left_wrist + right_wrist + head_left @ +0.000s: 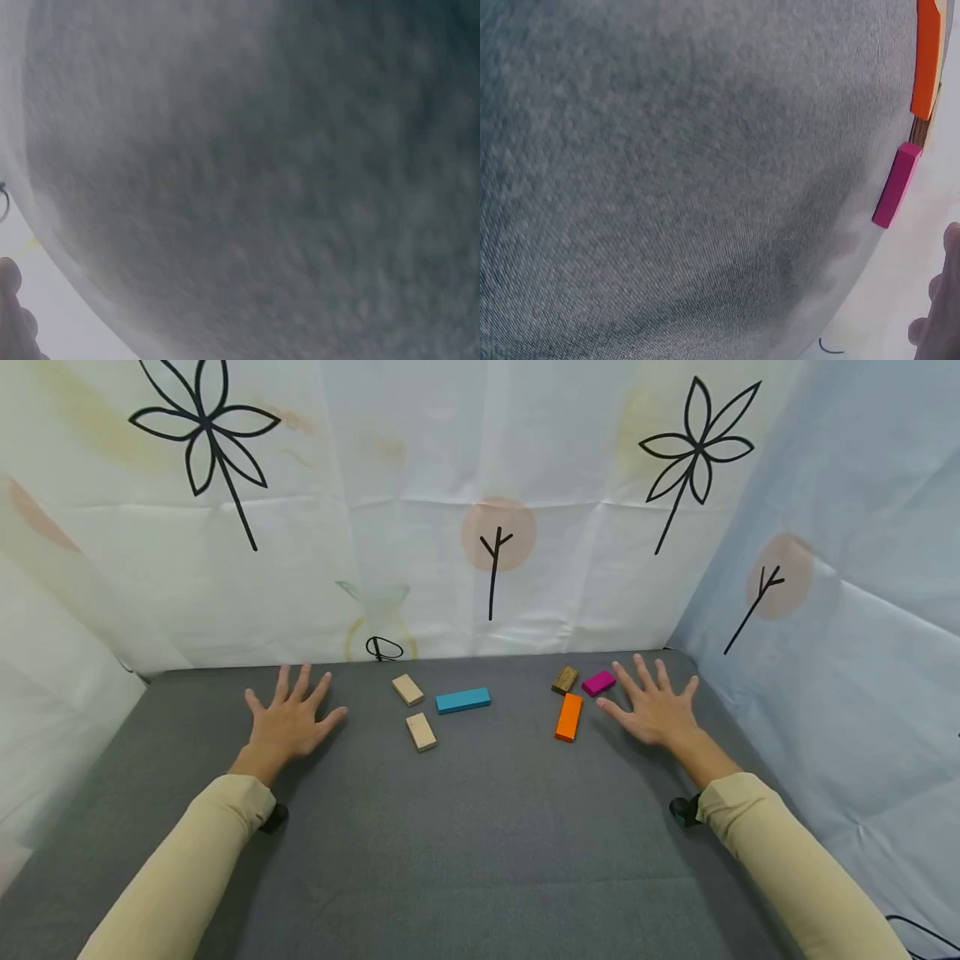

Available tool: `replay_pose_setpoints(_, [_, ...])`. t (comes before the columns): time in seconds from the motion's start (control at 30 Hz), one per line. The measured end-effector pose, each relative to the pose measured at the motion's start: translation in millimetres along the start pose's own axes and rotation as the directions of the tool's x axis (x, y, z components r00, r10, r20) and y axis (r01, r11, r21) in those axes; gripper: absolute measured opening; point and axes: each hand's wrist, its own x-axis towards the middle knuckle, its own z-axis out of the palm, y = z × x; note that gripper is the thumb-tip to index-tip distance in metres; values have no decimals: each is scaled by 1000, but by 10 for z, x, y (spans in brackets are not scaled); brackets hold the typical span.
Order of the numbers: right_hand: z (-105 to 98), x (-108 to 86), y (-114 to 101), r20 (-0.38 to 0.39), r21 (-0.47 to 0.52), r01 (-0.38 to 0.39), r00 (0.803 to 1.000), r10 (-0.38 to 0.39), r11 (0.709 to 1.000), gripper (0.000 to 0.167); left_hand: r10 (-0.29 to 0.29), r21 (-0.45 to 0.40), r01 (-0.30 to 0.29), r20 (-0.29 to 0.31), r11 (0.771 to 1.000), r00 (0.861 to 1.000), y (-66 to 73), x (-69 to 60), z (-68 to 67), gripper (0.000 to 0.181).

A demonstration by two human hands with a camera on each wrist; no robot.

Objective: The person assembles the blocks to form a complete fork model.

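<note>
The left hand (pixel 288 720) and the right hand (pixel 656 706) are being held out with fingers spread, nothing being grasped; whether the gray tabletop (pixel 480 827) is being touched cannot be told; the upper pale wooden block (pixel 408 690), lower pale wooden block (pixel 422 732) and blue block (pixel 462 700) are being seen between the hands, nearer the left; the magenta block (pixel 598 682), brown block (pixel 565 680) and orange block (pixel 568 717) are lying beside the right thumb and forefinger; were the right hand being swept inward, the magenta block could be knocked into the brown one; were blocks being pushed away, the far edge could be overrun, as it is lying close behind; there, reach is being bounded by the white curtain (pixel 420 527); freer room is being offered between the blue and orange blocks, and across the near cloth.
</note>
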Motion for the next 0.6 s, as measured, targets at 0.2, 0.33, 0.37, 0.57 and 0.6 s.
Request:
replay_pose_setpoints(0.2, [13,-16,-64,1,-6,27,1000,-27,1000,90,49,43,-48,-10,998,999,162,-9,25,80])
replay_pose_setpoints(0.33, [20,-38,-117,3,-12,50,999,-50,999,88,103,62,-102,-14,993,995,268,-27,50,79])
replay_pose_setpoints(0.37, [26,-44,-126,4,-14,57,998,-57,998,87,117,63,-116,-13,991,993,295,-35,56,79])
replay_pose_setpoints(0.57, [76,-62,-171,11,-25,92,996,-92,995,86,187,56,-186,-21,981,982,472,-107,68,76])
replay_pose_setpoints(0.6, [83,-66,-180,11,-24,98,995,-97,995,86,196,54,-195,-26,979,980,500,-120,71,76])
